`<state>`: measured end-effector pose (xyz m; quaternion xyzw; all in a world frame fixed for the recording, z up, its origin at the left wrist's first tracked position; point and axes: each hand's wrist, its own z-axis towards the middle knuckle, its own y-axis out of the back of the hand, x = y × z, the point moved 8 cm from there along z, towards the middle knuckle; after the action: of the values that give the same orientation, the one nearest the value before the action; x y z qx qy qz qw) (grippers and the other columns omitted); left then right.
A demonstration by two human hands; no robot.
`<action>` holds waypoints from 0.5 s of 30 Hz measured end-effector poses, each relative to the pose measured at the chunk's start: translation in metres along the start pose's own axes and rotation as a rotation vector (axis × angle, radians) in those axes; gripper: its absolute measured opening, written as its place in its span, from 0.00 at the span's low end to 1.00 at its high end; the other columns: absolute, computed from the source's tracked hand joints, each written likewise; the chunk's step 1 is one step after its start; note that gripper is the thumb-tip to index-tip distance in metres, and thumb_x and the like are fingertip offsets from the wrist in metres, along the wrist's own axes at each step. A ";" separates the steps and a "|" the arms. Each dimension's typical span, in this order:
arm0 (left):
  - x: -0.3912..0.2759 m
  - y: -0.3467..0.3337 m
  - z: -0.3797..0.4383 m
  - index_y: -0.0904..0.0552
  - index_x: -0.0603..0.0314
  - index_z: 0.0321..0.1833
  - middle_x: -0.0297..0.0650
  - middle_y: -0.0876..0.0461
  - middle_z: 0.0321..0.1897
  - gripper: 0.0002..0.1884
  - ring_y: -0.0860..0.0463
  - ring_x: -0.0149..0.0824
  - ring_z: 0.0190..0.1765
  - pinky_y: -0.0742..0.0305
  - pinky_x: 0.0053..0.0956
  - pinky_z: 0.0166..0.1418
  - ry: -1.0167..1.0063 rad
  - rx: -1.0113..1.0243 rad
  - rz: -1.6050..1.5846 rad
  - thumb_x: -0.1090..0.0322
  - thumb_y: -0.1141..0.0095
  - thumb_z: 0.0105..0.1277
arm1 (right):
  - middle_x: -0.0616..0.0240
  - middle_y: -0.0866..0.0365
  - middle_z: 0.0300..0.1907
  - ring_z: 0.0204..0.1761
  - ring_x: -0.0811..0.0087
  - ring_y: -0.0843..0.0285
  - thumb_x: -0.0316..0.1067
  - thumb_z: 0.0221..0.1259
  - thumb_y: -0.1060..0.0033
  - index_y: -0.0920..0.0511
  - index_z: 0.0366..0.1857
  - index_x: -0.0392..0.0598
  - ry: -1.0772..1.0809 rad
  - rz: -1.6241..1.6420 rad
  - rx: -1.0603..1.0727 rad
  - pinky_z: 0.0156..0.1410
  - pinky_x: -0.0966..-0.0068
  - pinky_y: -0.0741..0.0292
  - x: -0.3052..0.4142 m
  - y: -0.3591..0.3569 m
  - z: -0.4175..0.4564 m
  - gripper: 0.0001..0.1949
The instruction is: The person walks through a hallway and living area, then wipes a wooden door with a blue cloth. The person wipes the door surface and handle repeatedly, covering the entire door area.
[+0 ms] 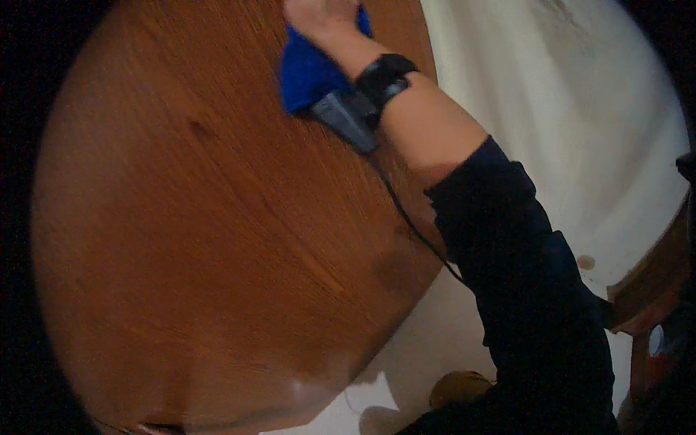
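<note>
At the top edge, partly cut off, my right hand [322, 19] is blurred and lies over a blue cloth [312, 76]. The cloth bunches under the palm and rests on a brown wood-grain surface [206, 228]. The fingertips cannot be seen. A black strap [383, 79] circles my right wrist, with a dark grey device [348, 122] attached on its inner side. From that device a thin black cable [402, 212] runs down to the dark sleeve [500, 234]. My left hand is out of view.
Right of the wood surface spreads a pale, cloth-like surface [544, 136] with a few stains. Dark brown wooden furniture [647, 266] stands at the right edge. Below the wooden edge there is light floor [429, 326] and a round brownish object [459, 389], partly behind the sleeve.
</note>
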<state>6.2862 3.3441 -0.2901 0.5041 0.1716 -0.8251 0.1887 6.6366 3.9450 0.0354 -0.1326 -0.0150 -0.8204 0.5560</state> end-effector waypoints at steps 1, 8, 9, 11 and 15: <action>-0.002 -0.001 0.001 0.49 0.55 0.71 0.48 0.46 0.69 0.35 0.39 0.54 0.67 0.38 0.53 0.66 -0.010 -0.001 0.014 0.38 0.73 0.69 | 0.44 0.49 0.69 0.70 0.46 0.54 0.49 0.70 0.72 0.39 0.63 0.39 -0.057 -0.033 -0.017 0.70 0.48 0.54 -0.027 0.001 -0.017 0.27; -0.016 -0.018 0.002 0.48 0.55 0.71 0.48 0.46 0.69 0.35 0.39 0.54 0.67 0.38 0.53 0.65 -0.075 -0.013 0.047 0.38 0.72 0.69 | 0.39 0.38 0.59 0.61 0.37 0.43 0.42 0.64 0.59 0.28 0.49 0.37 -0.179 -0.287 0.002 0.66 0.48 0.45 -0.198 0.017 -0.229 0.19; -0.020 -0.016 0.003 0.48 0.55 0.71 0.48 0.46 0.69 0.35 0.39 0.54 0.67 0.38 0.53 0.65 -0.088 -0.020 0.051 0.38 0.72 0.69 | 0.38 0.38 0.59 0.61 0.37 0.42 0.39 0.64 0.58 0.28 0.47 0.36 -0.216 -0.391 0.047 0.67 0.49 0.45 -0.210 0.019 -0.261 0.17; -0.019 0.004 0.008 0.48 0.55 0.71 0.48 0.46 0.69 0.35 0.39 0.54 0.67 0.38 0.53 0.65 -0.098 -0.054 0.066 0.38 0.72 0.69 | 0.37 0.40 0.61 0.63 0.39 0.44 0.36 0.64 0.58 0.29 0.48 0.32 -0.067 -0.541 0.233 0.68 0.50 0.46 -0.198 0.018 -0.325 0.17; -0.032 -0.005 0.012 0.48 0.55 0.71 0.48 0.46 0.69 0.35 0.39 0.54 0.67 0.37 0.53 0.65 -0.112 -0.045 0.044 0.38 0.72 0.69 | 0.36 0.42 0.63 0.66 0.41 0.48 0.37 0.67 0.60 0.33 0.56 0.29 -0.864 -0.116 0.076 0.70 0.53 0.48 -0.269 0.050 -0.439 0.22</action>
<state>6.2880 3.3472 -0.2555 0.4564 0.1681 -0.8436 0.2274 6.6873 4.0950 -0.4569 -0.4420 -0.2838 -0.7183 0.4563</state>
